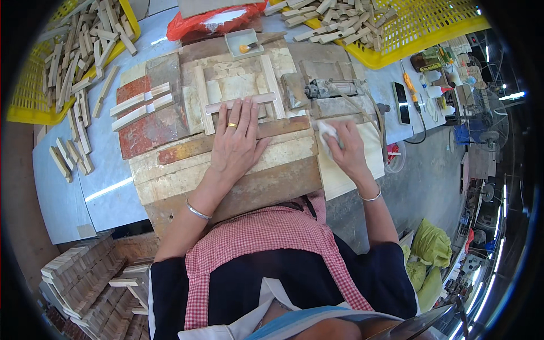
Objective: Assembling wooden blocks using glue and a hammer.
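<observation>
My left hand lies flat on the worn wooden jig, fingers stretched out. Its fingertips rest on a wooden crosspiece, which spans two upright wooden strips, the left strip and the right strip. Together they form an H shape. My right hand is closed around a crumpled white cloth, over a cream sheet at the right of the jig. Left of the frame, two loose wooden strips lie on a reddish board. Above it sits a small square dish with a brush.
Yellow baskets full of wooden strips stand at the far left and far right. A metal clamp is fixed on the jig's right. Beyond it are a phone and an orange-handled tool. Stacked wooden frames stand at the lower left.
</observation>
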Action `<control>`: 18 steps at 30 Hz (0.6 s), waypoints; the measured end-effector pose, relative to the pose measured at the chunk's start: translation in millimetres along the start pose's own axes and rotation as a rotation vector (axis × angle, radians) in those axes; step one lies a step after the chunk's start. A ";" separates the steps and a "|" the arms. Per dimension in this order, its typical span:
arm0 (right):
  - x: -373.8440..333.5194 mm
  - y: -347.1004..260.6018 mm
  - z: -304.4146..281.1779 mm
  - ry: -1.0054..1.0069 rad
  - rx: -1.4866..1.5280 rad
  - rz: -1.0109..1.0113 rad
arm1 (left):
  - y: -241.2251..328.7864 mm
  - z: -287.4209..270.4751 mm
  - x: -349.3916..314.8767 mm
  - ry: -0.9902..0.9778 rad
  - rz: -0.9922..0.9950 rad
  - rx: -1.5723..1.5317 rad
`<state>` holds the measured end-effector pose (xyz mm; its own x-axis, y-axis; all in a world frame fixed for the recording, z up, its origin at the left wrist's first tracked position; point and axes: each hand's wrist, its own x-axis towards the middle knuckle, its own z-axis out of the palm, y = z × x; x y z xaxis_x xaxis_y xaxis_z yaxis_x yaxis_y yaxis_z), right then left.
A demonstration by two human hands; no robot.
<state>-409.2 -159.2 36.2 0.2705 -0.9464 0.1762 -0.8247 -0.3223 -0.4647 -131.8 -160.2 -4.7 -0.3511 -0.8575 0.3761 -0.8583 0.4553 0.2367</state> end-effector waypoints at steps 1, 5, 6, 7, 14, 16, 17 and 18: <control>14.9 -10.9 -0.5 -0.006 0.007 -0.006 | 0.9 0.1 -2.1 -0.003 -0.009 0.006; 76.8 -53.5 28.3 0.074 -0.021 -0.384 | 1.2 -3.1 -3.6 -0.012 -0.012 0.007; 87.7 -53.7 39.2 0.075 -0.027 -0.382 | 1.5 -2.5 -2.9 -0.002 -0.003 0.002; 99.1 -51.9 52.1 0.092 -0.066 -0.411 | 1.7 -2.3 -1.8 0.000 -0.011 0.005; 143.9 -106.9 78.7 -0.055 0.059 -0.554 | 0.1 3.4 -7.6 0.023 0.012 0.000; 139.0 -128.4 92.2 -0.140 0.177 -0.660 | 2.0 8.6 -12.0 -0.037 -0.025 -0.094; 137.7 -137.1 100.1 -0.153 0.095 -0.676 | 2.9 9.9 -14.1 -0.094 -0.045 -0.187; 137.8 -143.9 106.3 -0.162 0.013 -0.692 | 2.3 11.1 -14.9 -0.096 -0.049 -0.188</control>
<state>-200.4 -245.3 35.1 0.8012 -0.5152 0.3042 -0.4314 -0.8498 -0.3030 -132.7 -149.1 -19.7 -0.3520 -0.8947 0.2751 -0.7938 0.4410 0.4188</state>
